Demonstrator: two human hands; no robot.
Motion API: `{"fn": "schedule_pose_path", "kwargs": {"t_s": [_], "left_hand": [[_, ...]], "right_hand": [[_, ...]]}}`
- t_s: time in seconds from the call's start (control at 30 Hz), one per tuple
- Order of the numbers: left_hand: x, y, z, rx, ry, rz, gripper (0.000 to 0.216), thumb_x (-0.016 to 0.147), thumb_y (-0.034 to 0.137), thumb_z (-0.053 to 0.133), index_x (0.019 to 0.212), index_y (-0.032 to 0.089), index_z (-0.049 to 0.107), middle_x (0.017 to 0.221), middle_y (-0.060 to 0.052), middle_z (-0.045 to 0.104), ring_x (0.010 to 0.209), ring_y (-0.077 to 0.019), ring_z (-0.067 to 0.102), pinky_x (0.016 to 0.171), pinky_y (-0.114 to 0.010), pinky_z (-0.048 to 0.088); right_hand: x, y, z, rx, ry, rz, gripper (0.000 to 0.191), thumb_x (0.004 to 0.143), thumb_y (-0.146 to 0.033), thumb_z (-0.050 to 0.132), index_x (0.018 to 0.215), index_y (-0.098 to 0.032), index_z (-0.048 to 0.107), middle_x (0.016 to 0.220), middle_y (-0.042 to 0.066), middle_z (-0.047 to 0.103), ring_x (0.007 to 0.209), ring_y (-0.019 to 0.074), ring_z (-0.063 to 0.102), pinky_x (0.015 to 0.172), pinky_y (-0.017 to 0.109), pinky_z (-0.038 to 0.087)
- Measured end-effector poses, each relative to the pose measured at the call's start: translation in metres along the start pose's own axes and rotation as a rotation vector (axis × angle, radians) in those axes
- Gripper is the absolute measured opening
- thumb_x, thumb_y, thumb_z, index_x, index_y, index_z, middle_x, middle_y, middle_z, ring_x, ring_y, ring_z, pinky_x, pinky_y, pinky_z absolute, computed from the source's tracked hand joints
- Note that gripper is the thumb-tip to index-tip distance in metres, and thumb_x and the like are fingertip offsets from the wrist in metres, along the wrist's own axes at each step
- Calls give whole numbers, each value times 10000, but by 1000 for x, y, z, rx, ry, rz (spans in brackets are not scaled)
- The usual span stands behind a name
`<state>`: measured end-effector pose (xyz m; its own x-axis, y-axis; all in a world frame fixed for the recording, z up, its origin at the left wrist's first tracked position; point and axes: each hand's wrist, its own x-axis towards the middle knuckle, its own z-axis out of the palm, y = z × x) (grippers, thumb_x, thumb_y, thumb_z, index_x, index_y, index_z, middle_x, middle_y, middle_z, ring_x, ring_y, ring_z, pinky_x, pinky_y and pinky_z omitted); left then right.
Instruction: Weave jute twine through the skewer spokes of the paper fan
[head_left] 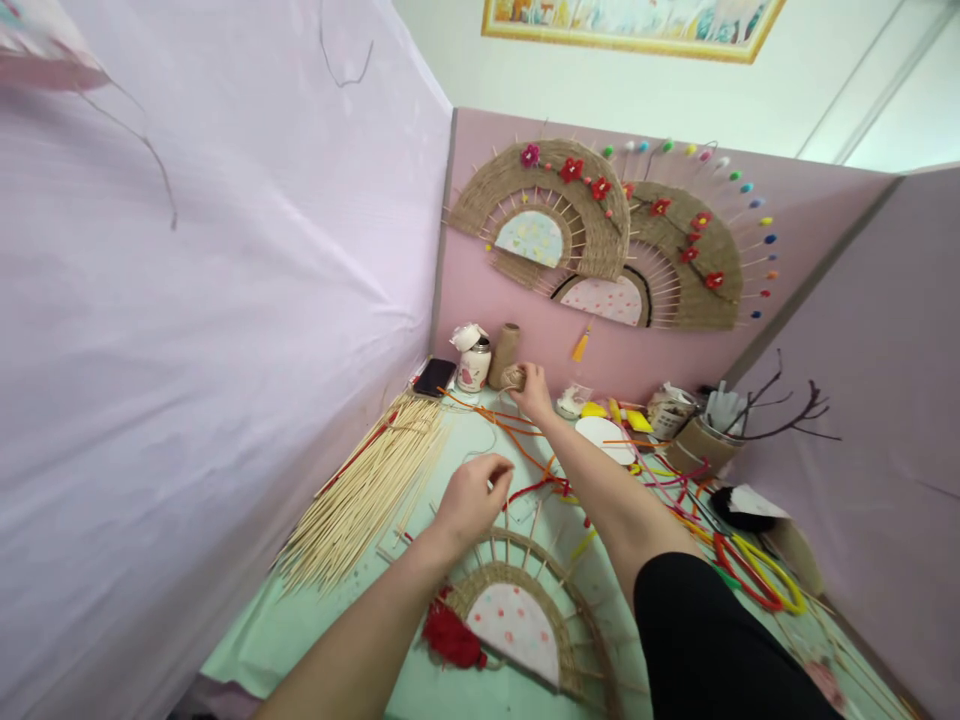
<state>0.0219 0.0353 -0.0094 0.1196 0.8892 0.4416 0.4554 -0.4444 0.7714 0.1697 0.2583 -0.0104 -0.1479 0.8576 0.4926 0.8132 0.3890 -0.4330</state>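
Currently, your R hand (534, 390) is at the back of the desk (300, 620), grip closed on a small twine ball (514, 377) just beside the twine spool (505, 350). Your L hand (472, 495) hovers above the half-woven fan (517, 600) near you, grip pinched together; contents, if any, not discernible. Skewer bundle (367, 480) lies left of it on the desk.

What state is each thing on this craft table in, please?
left hand, fingers pinched shut above the fan frame.
right hand, closed on twine ball.
twine ball, gripped, beside the upright spool.
fan frame, flat, partly woven.
bamboo sticks, loose pile, lying flat.
phone, flat, screen dark.
wall fans, hung, fully woven.
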Motion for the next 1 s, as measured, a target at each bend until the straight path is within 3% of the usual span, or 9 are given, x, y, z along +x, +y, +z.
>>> {"fn": "schedule_pose_path", "kwargs": {"t_s": [0.13,0.23,0.33,0.5,0.57,0.77,0.9,1.0], "left_hand": [[10,-9,-3,-227,303,-209,386,758,221,587,1133,201,499,1236,-102,534,715,-109,601,651,-262,470],[18,-7,-11,-489,286,-372,475,733,302,638,1156,197,451,1301,-130,485,717,-107,615,624,-255,460],[20,-1,-20,-658,272,-437,384,782,396,585,1098,198,493,1181,-96,571,904,-145,618,725,-261,456],[15,4,-26,-999,-46,-301,422,736,345,670,1116,257,509,1126,-50,592,969,-171,615,867,-377,464],[13,4,-23,-1046,-100,-251,457,702,291,708,1118,256,522,1095,-47,595,977,-179,608,890,-413,464],[13,1,-19,-977,-3,-207,489,652,205,711,1105,279,545,1224,-36,523,1036,-185,564,865,-406,482],[14,-2,-16,-821,70,-78,596,622,184,724,1170,258,500,1255,-64,492,1067,-195,536,868,-375,476],[14,-6,-11,-730,107,19,595,622,185,730,1165,227,491,1241,-79,494,1083,-193,522,910,-361,449]], "right_hand": [[-29,-28,-35,195,202,-286,536,684,-236,645,1173,-180,433,1139,111,466,1084,245,493,949,394,427],[-66,-54,-60,316,189,-344,594,703,-316,669,1223,-209,404,1181,105,459,1125,254,476,968,410,420],[-106,-76,-75,490,114,-295,667,700,-346,695,1266,-254,354,1273,103,417,1178,261,451,969,409,430],[-151,-95,-81,779,64,-185,678,712,-363,704,1251,-264,306,1243,98,454,1122,223,513,922,376,478],[-159,-95,-84,780,38,-179,637,708,-331,707,1226,-253,344,1235,93,468,1132,217,507,950,383,462],[-164,-80,-110,672,-240,-78,518,705,-140,562,1200,-255,468,1310,68,472,1226,220,464,975,432,439],[-165,-78,-117,835,-242,0,461,734,-146,519,1186,-231,476,1252,88,550,1139,199,554,969,428,445],[-172,-81,-114,925,-290,16,549,739,-197,593,1258,-249,420,1283,99,536,1146,211,554,947,423,467]]}}
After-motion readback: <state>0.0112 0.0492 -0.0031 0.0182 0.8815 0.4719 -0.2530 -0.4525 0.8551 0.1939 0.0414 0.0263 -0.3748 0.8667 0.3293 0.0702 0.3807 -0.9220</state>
